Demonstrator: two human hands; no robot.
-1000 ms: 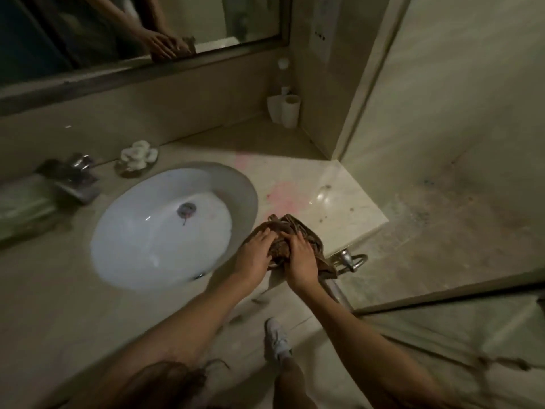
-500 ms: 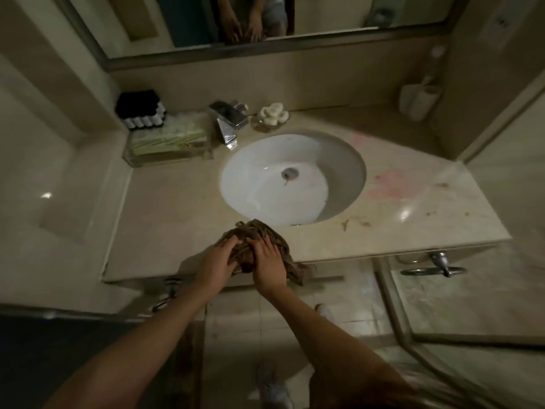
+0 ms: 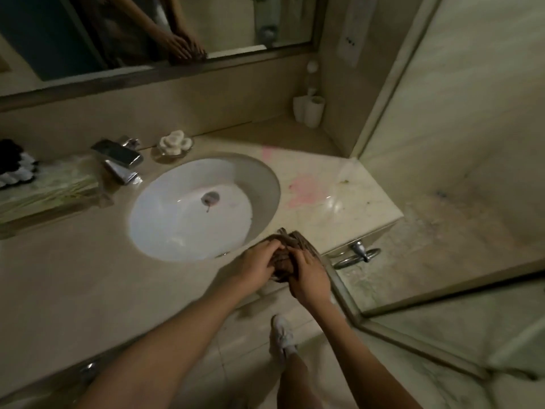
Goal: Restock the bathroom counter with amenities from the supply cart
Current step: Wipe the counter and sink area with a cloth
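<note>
A crumpled brown cloth (image 3: 290,242) lies on the beige stone counter (image 3: 88,276) at its front edge, just right of the white sink (image 3: 188,214). My left hand (image 3: 255,268) and my right hand (image 3: 308,276) both press and grip the cloth, fingers curled into it, covering most of it. A clear tray of packaged amenities (image 3: 44,190) and a black holder of small white-capped bottles (image 3: 14,163) sit at the far left. A small dish of white soaps (image 3: 175,143) stands behind the sink.
A chrome faucet (image 3: 121,159) is left of the soap dish. Two white cups (image 3: 309,109) stand in the back right corner. Pink stains (image 3: 303,191) mark the counter. A glass shower door with a ring handle (image 3: 359,253) borders the right. A mirror (image 3: 147,33) hangs above.
The view swung left and then back right over the counter. Both hands stayed gripped on the brown cloth at the front edge by the sink.
</note>
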